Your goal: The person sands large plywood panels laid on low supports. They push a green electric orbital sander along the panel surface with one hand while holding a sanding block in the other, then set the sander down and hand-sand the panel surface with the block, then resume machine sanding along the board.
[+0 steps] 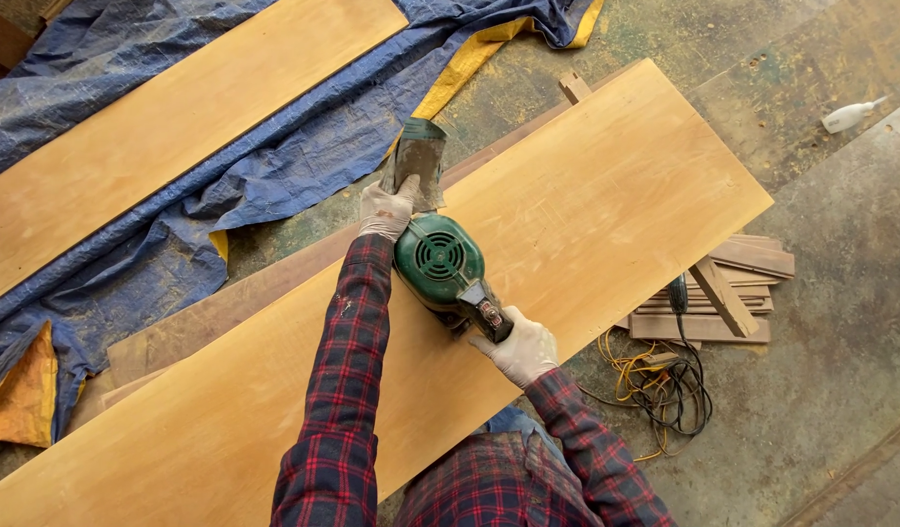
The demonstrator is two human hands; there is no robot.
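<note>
Both hands (387,207) (521,348) grasping green sander (440,259) mid-plank (606,195); far edge free.

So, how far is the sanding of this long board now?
The left hand grips the front of the green sander and the right hand its rear handle, mid-board. The long board looks smooth and even in colour all over, so sanded and unsanded parts cannot be told apart. A second board lies apart on the blue tarp, untouched.
</note>
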